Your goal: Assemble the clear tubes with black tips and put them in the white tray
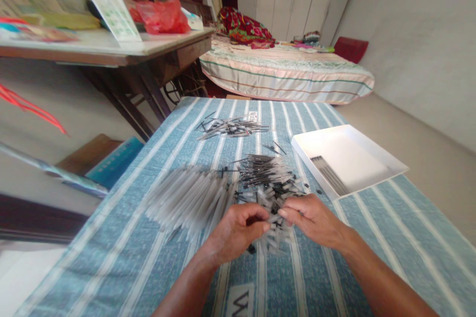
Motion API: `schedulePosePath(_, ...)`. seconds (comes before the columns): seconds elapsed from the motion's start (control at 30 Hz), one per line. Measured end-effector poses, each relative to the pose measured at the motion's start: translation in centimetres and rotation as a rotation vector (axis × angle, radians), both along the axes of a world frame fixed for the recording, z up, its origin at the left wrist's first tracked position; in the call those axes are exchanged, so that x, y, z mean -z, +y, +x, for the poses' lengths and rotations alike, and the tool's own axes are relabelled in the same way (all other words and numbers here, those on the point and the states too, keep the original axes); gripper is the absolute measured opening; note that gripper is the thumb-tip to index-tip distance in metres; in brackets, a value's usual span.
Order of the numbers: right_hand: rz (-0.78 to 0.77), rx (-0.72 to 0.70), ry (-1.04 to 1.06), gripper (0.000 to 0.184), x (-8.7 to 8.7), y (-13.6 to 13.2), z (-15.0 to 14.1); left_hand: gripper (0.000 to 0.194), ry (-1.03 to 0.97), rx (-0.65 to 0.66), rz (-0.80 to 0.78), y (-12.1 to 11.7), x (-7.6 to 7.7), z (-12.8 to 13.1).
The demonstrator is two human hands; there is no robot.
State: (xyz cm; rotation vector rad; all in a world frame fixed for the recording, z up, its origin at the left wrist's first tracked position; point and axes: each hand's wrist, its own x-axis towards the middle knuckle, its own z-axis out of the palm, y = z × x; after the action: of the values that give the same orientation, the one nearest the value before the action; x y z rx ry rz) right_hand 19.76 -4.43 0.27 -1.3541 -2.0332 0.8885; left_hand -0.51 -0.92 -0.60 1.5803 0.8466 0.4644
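Note:
My left hand (238, 230) and my right hand (312, 218) are close together above a pile of small pen caps (273, 245), translucent and black. The fingers of both are bent into a pinch. Between the fingertips a small pale pen part (274, 217) shows, mostly hidden and blurred. Left of the hands lies a broad heap of translucent pen barrels (189, 198), side by side. Just beyond the caps sits a bundle of thin dark-tipped refills (260, 168). A looser pile of grey and black pen pieces (234, 128) lies farther back.
A white open box (357, 158) stands at the right with several grey pens (329, 175) along its left side. Blue striped cloth (148, 267) covers the table. A wooden desk (167, 49) is at the left; a bed (290, 69) stands behind.

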Motion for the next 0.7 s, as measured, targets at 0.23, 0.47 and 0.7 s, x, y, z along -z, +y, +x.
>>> schedulePosePath(0.23, -0.018, 0.053, 0.046, 0.022, 0.19, -0.13, -0.17, 0.014, 0.018, -0.008, 0.006, 0.02, 0.09, 0.07)
schedulePosePath(0.47, -0.044, 0.085, 0.065, 0.021, 0.33, -0.08, -0.29, 0.012, 0.032, -0.015, 0.033, 0.01, -0.05, 0.14)
schedulePosePath(0.7, -0.094, 0.076, 0.063, 0.023, 0.45, -0.02, -0.55, 0.008, 0.060, -0.044, 0.141, -0.10, 0.06, 0.42)
